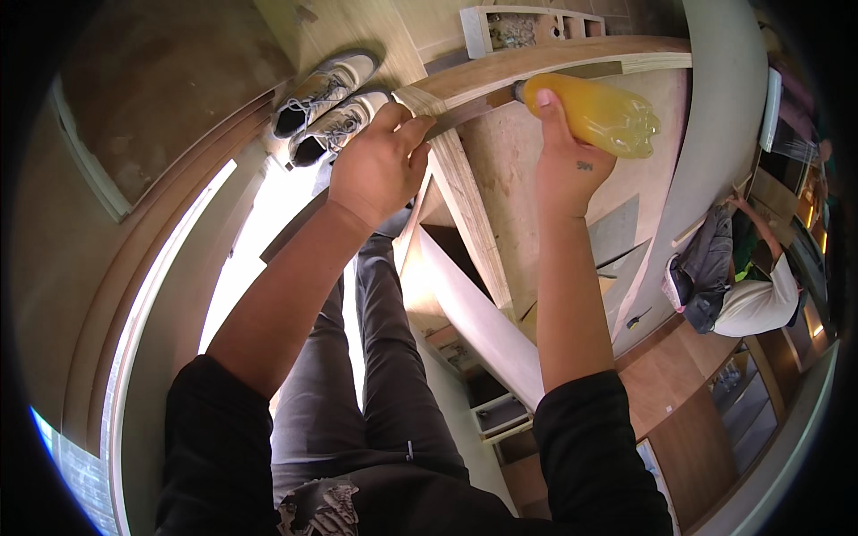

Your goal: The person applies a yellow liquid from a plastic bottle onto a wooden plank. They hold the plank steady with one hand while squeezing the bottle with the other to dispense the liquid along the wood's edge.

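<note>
My right hand (570, 161) grips a clear plastic bottle (590, 114) of yellow liquid, tilted on its side. Its dark mouth points left and lies against or just above a thin grey-brown strip (472, 112); contact is unclear. The strip seems to pass under my left hand (379, 167), whose thumb and fingers pinch it, and a dark length emerges below the wrist. Just beyond the strip runs a curved plywood edge (549, 63). Beneath my left fingers, a layered plywood upright (469, 214) meets that edge at a corner.
A pair of laced sneakers (335, 100) sits beyond my left hand. At right, a person in a white shirt (754, 301) crouches by a pale curved panel (720, 100). A small wooden frame (476, 33) lies at the top. Stepped wood edging (154, 221) runs along the left.
</note>
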`<state>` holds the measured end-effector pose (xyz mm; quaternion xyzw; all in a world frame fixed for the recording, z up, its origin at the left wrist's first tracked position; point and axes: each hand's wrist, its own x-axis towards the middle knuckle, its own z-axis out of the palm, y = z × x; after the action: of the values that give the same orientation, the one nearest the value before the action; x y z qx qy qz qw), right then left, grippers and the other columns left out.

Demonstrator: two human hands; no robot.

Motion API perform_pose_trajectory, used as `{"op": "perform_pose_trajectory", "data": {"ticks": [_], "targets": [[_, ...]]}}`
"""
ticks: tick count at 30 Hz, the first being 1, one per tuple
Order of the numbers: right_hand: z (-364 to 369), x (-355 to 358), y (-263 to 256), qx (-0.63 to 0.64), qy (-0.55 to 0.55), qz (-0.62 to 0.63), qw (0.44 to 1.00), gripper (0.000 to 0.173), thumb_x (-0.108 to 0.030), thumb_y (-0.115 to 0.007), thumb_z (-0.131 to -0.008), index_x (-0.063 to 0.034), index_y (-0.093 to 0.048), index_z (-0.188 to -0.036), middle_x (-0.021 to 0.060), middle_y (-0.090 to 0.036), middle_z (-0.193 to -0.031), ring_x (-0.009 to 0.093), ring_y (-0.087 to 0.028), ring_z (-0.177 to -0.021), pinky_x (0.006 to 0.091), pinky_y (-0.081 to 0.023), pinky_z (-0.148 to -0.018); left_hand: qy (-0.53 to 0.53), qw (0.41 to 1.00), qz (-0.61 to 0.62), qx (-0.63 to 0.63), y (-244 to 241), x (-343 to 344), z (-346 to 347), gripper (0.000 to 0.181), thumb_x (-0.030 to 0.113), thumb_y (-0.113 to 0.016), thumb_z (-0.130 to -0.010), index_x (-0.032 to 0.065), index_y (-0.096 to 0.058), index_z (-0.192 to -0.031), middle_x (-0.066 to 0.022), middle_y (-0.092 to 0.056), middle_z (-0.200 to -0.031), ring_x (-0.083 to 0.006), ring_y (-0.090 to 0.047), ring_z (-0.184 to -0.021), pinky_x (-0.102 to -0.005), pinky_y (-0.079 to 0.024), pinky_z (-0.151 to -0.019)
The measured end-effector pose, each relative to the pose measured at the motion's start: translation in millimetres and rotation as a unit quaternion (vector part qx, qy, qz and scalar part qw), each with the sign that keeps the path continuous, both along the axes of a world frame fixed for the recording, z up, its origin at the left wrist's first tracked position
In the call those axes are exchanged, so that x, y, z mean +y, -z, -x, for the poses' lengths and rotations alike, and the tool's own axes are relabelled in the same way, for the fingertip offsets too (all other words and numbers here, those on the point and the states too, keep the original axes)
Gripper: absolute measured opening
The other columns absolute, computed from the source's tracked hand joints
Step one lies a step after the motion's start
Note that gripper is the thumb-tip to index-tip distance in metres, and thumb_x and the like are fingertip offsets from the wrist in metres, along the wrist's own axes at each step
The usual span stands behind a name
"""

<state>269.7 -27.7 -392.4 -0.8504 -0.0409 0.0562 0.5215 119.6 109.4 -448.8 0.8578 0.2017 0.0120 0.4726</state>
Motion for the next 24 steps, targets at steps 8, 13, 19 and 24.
{"op": "perform_pose_trajectory", "data": {"ticks": [8, 13, 19, 24], "targets": [[19.4, -5.2, 9.9, -0.068, -0.064, 0.034, 0.995, 0.025, -0.009, -0.087, -0.081, -0.0010, -0.072, -0.100, 0.0084, -0.074, -0.095, 0.018, -0.069, -0.083, 0.0305, -0.054, -0.078, 0.021, 0.999, 0.015, 0.032, -6.2, 17.3, 35.9, 0.047, 0.005, -0.069, -0.080, 0.0081, -0.064, -0.127, -0.0141, -0.064, -0.109, -0.0359, -0.067, -0.089, -0.0417, -0.056, -0.077], [21.4, -4.6, 7.7, -0.050, -0.045, 0.023, 0.997, 0.027, -0.008, -0.087, -0.081, -0.0007, -0.071, -0.102, 0.0079, -0.074, -0.097, 0.018, -0.069, -0.085, 0.0314, -0.055, -0.079, 0.006, 1.000, 0.026, 0.012, -1.1, 23.5, 62.7, 0.046, 0.002, -0.068, -0.082, 0.0076, -0.066, -0.127, -0.0118, -0.064, -0.104, -0.0272, -0.064, -0.072, -0.0353, -0.055, -0.068], [29.8, -9.0, 14.8, -0.052, -0.081, 0.027, 0.995, 0.036, -0.005, -0.087, -0.080, -0.0002, -0.067, -0.109, 0.0091, -0.071, -0.102, 0.018, -0.068, -0.092, 0.0316, -0.055, -0.083, -0.010, 0.999, 0.030, 0.010, 4.9, 24.2, 68.8, 0.042, 0.000, -0.069, -0.084, 0.0082, -0.069, -0.125, -0.0106, -0.065, -0.100, -0.0226, -0.063, -0.068, -0.0331, -0.054, -0.064], [46.0, -13.1, 17.3, -0.080, -0.121, 0.012, 0.989, 0.042, -0.003, -0.085, -0.082, -0.0002, -0.063, -0.118, 0.0096, -0.068, -0.109, 0.018, -0.066, -0.101, 0.0310, -0.054, -0.088, -0.011, 0.999, 0.022, 0.046, 3.4, 23.7, 67.3, 0.041, 0.004, -0.070, -0.083, 0.0155, -0.073, -0.122, -0.0089, -0.069, -0.104, -0.0269, -0.070, -0.075, -0.0372, -0.059, -0.068]]}}
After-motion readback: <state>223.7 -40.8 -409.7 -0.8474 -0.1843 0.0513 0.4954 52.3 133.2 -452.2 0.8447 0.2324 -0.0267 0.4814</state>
